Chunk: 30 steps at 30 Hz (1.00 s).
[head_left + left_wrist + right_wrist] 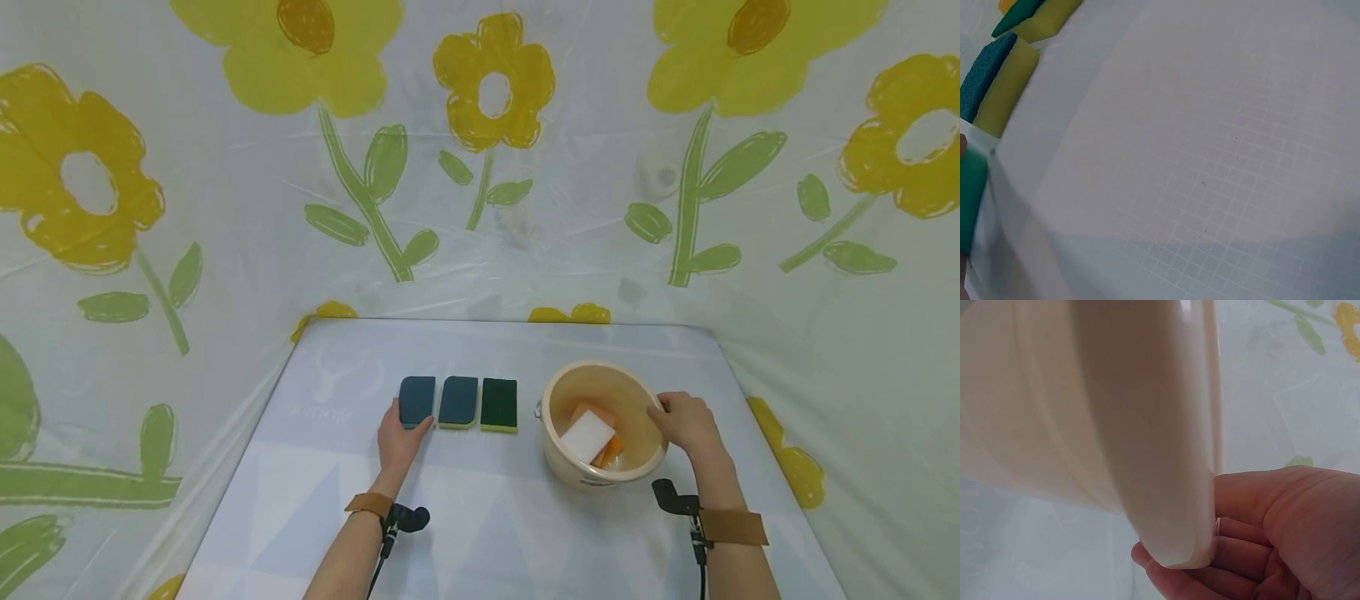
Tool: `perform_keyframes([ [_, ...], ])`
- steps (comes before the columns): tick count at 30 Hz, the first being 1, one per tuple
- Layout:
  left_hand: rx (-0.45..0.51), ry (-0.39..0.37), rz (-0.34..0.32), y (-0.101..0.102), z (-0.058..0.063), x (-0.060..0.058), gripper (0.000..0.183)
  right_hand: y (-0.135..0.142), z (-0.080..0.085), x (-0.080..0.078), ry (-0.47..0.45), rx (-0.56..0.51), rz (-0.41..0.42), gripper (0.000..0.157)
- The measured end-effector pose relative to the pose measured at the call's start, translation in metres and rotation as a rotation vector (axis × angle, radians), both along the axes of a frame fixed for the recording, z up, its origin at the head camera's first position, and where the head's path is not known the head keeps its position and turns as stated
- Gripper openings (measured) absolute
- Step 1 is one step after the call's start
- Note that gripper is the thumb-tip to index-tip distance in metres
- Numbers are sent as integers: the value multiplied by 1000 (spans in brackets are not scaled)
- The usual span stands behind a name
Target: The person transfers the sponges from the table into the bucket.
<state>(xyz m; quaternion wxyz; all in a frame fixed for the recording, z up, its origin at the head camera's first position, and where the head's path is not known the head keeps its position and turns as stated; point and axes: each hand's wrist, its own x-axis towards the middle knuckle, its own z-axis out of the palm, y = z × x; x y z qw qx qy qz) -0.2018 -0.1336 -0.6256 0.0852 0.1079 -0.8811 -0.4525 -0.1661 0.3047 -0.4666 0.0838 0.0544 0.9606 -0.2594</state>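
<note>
Three scouring sponges stand in a row on the table in the head view. My left hand holds the leftmost sponge between thumb and fingers; its green side shows at the left edge of the left wrist view. Beside it lie the middle sponge, blue-grey on top, and a dark green sponge with a yellow base. My right hand grips the rim of a cream bucket, thumb inside and fingers outside. Inside the bucket are a white block and orange pieces.
The pale table carries faint triangle patterns. Around it hangs a white curtain printed with yellow flowers. A camera on a brown strap sits on each wrist, with a cable running down.
</note>
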Motion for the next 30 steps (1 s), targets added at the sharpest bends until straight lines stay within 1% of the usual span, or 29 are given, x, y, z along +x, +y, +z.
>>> perform_keyframes([
  [6, -19, -4, 5, -3, 0, 1, 84, -2, 0, 0, -4, -1, 6, 29],
  [8, -21, 0, 1, -4, 3, 2, 84, -2, 1, 0, -10, -2, 4, 29],
  [11, -5, 10, -7, -4, 13, 4, 85, -3, 2, 0, -21, 0, -1, 28],
  [13, -3, 18, -17, -3, 23, 5, 85, -2, 3, 0, -26, 6, -4, 27],
  [17, 13, 47, -50, 4, 49, 5, 85, -2, 4, 0, -31, 8, -11, 28],
  [22, 42, 102, -118, 24, 84, 8, 85, -1, 4, -1, -33, -1, -17, 29],
  [25, 45, 156, -187, 40, 104, 11, 84, -1, 3, -1, -30, -7, -18, 30],
  [28, 30, 213, -282, 57, 123, 16, 83, -2, 3, -1, -27, -9, -17, 29],
  [30, 4, 236, -351, 69, 135, 19, 83, -2, 3, -1, -25, -7, -17, 29],
])
